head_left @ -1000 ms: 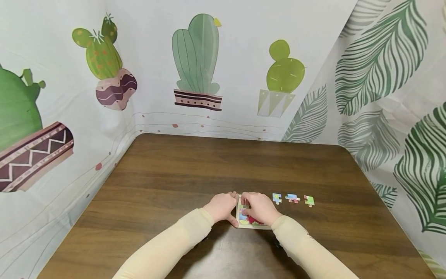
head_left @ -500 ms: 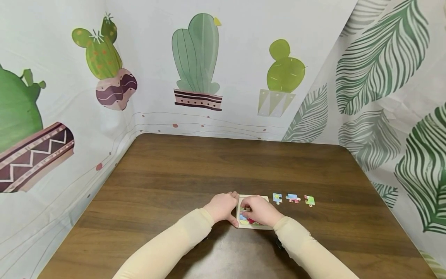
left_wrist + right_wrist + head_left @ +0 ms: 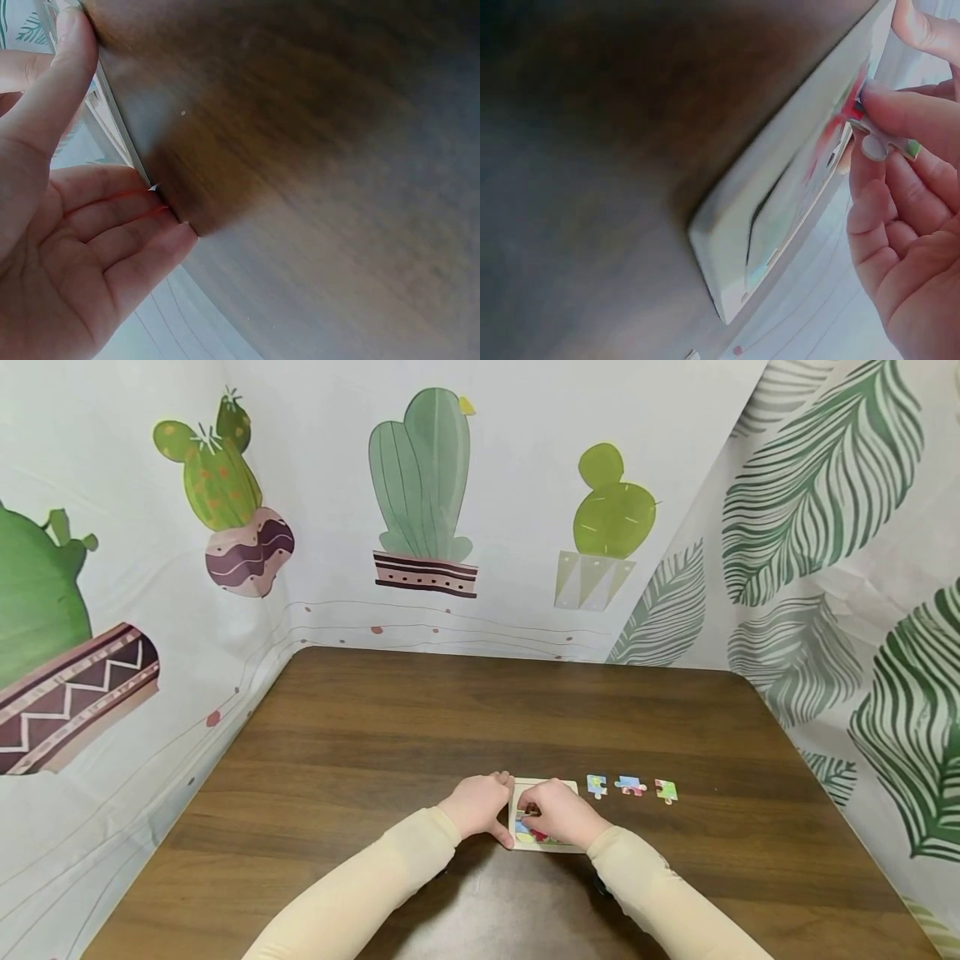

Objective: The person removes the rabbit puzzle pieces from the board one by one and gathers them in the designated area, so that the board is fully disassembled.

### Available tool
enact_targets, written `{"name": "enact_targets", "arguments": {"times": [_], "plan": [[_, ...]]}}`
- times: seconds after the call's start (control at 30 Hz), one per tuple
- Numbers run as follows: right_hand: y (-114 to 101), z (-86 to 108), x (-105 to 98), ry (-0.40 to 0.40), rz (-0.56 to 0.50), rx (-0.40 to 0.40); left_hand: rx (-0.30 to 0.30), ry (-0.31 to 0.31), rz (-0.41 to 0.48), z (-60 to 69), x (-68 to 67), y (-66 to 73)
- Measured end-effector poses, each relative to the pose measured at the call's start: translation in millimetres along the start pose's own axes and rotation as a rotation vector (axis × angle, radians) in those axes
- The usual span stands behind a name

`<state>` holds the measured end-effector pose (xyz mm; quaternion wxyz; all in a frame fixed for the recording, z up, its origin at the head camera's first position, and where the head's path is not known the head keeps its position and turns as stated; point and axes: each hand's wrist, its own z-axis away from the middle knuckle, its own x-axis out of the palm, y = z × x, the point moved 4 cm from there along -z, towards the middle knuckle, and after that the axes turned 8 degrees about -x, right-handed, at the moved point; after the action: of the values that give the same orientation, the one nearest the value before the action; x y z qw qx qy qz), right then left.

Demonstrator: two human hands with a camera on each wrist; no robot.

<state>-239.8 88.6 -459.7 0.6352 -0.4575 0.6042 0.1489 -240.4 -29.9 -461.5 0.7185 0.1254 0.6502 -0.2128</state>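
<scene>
A jigsaw puzzle tray with a pale rim lies on the table, its colourful picture partly covered by my right hand. That hand pinches a puzzle piece between thumb and fingers over the tray, as the right wrist view shows. The piece is tilted and its knob sticks out. My left hand rests along the tray's left edge, thumb at the near corner and fingers toward the far one. In the left wrist view the left fingers look nearly straight, their tips at the tray's side.
Right of the tray lie three loose puzzle pieces in a row: a blue one, a blue and pink one and a green one. The brown wooden table meets a patterned cloth backdrop behind.
My right hand has shifted slightly right and toward me over the tray, uncovering more of its far rim. My left hand and the loose pieces have stayed put.
</scene>
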Motion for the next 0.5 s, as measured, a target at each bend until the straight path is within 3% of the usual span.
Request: {"name": "enact_targets", "arguments": {"times": [0.27,0.5], "plan": [[-1.8,2.7,-1.4,0.006,0.036,-0.017,0.012,0.006,0.009,0.4,-1.5,1.1],[4.0,7.5,-4.9,0.016,-0.088,0.046,-0.003,-0.005,0.022,-0.7,-1.0,-0.2]]}}
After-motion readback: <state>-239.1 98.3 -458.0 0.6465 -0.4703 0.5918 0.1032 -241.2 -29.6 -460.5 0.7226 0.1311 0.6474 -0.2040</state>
